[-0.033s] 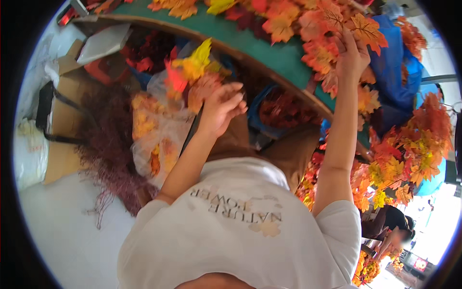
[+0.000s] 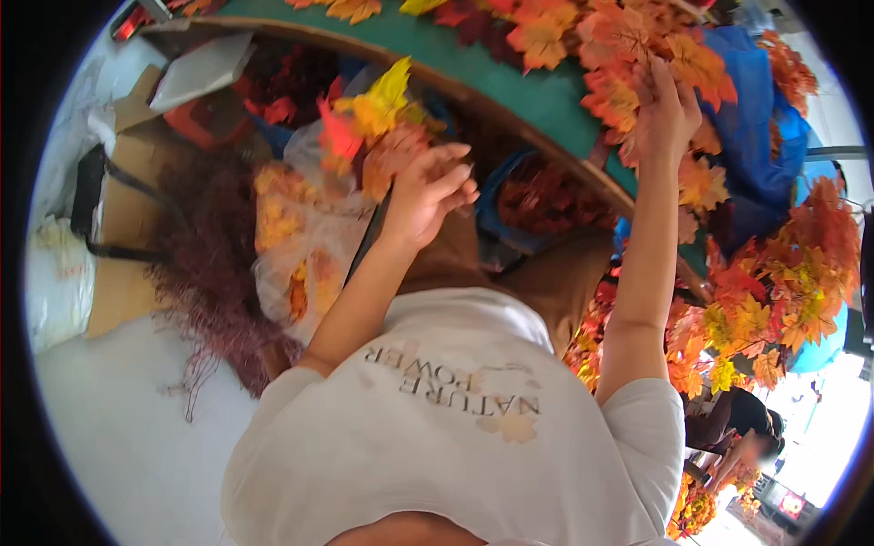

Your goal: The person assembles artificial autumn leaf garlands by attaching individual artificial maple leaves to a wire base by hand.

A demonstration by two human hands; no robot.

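My right hand (image 2: 667, 114) reaches over the green tabletop. Its fingers close on an orange artificial maple leaf (image 2: 615, 38) among other leaves there. Another orange leaf (image 2: 699, 65) lies against those fingertips. My left hand (image 2: 428, 198) hovers above my lap, in front of the table edge, fingers curled in. Whatever may be between them is hidden. Just beyond it is a cluster of artificial leaves, with a yellow leaf (image 2: 378, 98), a red leaf (image 2: 339, 132) and a dull orange leaf (image 2: 393, 159); I cannot tell whether its stem is in my left hand.
The green table (image 2: 482, 77) has a curved-looking wooden edge. A clear plastic bag (image 2: 332, 232) of leaves, dark purple twigs (image 2: 214, 237) and a cardboard box (image 2: 127, 214) stand left. Blue plastic (image 2: 760, 136) and leaf bunches (image 2: 774, 300) are right. Another person (image 2: 733, 423) bends down at far right.
The whole view has shifted slightly, so most things sit a little higher and further right. Both hands keep nearly the same pose.
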